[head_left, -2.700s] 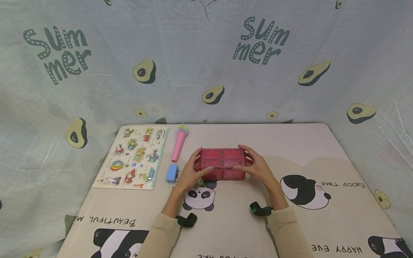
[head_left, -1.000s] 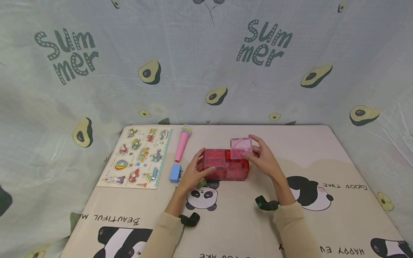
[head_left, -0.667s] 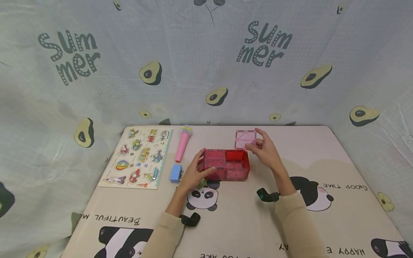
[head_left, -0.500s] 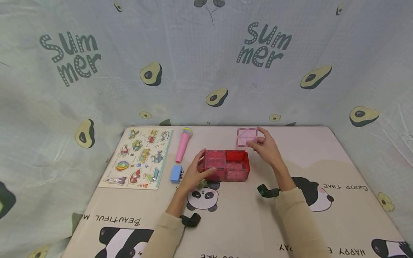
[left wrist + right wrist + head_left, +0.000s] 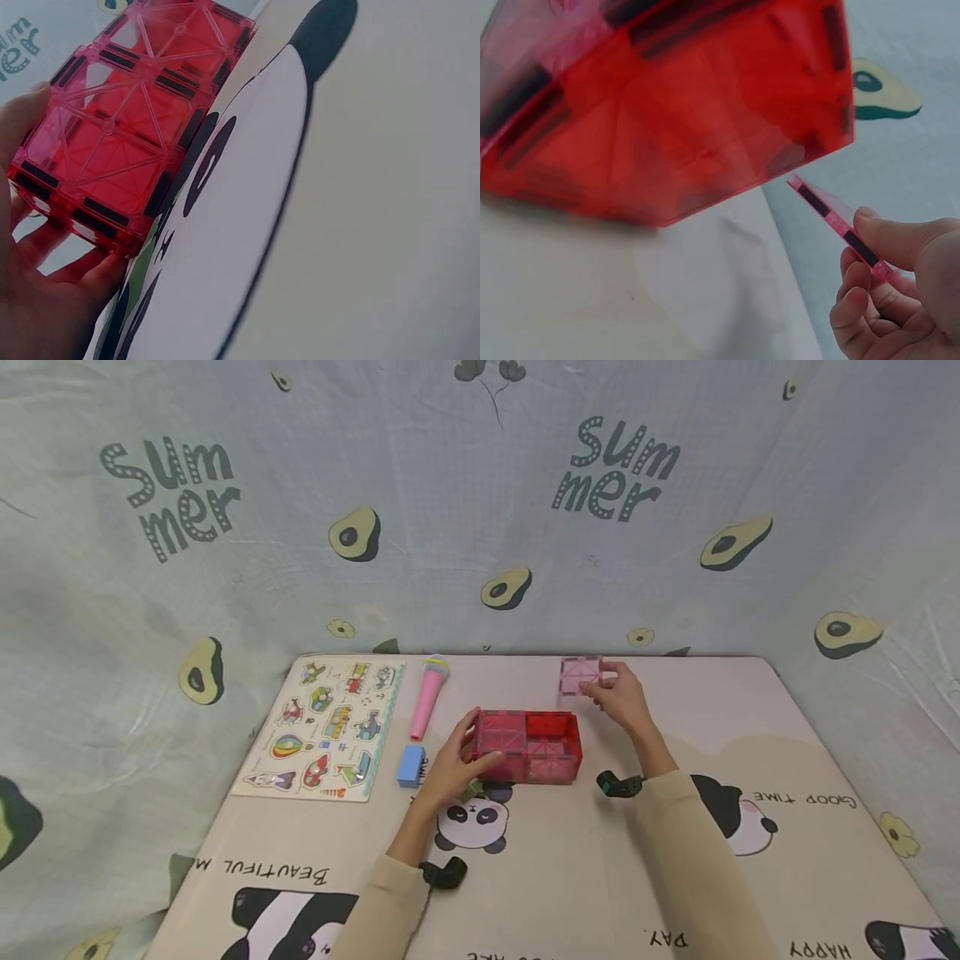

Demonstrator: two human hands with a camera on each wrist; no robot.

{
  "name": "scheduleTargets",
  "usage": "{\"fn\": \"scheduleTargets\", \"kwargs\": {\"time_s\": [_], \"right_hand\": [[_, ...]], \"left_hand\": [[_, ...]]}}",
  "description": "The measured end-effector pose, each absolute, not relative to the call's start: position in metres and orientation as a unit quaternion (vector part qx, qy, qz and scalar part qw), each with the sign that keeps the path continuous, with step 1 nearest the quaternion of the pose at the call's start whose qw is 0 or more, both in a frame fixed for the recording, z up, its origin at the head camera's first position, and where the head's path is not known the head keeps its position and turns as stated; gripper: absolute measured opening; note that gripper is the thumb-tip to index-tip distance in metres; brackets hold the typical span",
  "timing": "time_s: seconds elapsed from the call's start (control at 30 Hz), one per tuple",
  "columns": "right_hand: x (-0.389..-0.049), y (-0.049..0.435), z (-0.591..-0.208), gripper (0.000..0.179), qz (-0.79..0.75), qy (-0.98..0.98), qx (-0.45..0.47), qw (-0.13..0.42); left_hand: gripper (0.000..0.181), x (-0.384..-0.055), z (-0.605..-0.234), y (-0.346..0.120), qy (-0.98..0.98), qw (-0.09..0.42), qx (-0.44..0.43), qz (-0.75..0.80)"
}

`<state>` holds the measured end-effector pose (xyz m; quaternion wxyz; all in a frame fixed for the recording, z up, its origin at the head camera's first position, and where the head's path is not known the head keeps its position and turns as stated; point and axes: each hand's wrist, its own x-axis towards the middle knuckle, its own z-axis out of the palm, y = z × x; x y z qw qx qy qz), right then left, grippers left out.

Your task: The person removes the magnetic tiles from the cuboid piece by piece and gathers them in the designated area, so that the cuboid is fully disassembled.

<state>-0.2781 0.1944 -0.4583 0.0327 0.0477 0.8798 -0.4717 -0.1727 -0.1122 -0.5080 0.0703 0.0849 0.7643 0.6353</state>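
A translucent red box built of magnetic tiles (image 5: 498, 768) sits on the table in the head view, its right half without a top tile. My left hand (image 5: 450, 770) grips the box's left end, thumb at the front; the left wrist view shows the fingers curled round that end of the box (image 5: 109, 127). Beyond the box, toward the back edge, my right hand (image 5: 624, 697) pinches a square pink magnetic tile (image 5: 580, 675) in the air. Seen edge-on in the right wrist view, the tile (image 5: 840, 229) lies between thumb and fingers, apart from the box.
A blue block (image 5: 411, 766) and a pink toy microphone (image 5: 428, 697) lie left of the box. Farther left is a picture puzzle board (image 5: 318, 727). A printed cloth wall (image 5: 427, 602) rises behind the panda-print table (image 5: 555, 877).
Both hands were on the closed box at first. My right hand has lifted the right top tile off and carried it back and to the right. The left hand keeps its hold.
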Motion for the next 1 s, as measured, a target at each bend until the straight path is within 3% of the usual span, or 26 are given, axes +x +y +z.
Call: {"fn": "scheduleTargets", "kwargs": {"time_s": [0.57,1.0], "right_hand": [[-0.305,0.205,-0.478,0.066,-0.419,0.9,0.093,0.072],[-0.309,0.203,-0.48,0.053,-0.383,0.915,0.117,0.046]], "left_hand": [[0.086,-0.174,-0.51,-0.113,0.766,0.07,0.085,0.634],[0.086,-0.172,-0.509,-0.112,0.764,0.072,0.08,0.636]]}}
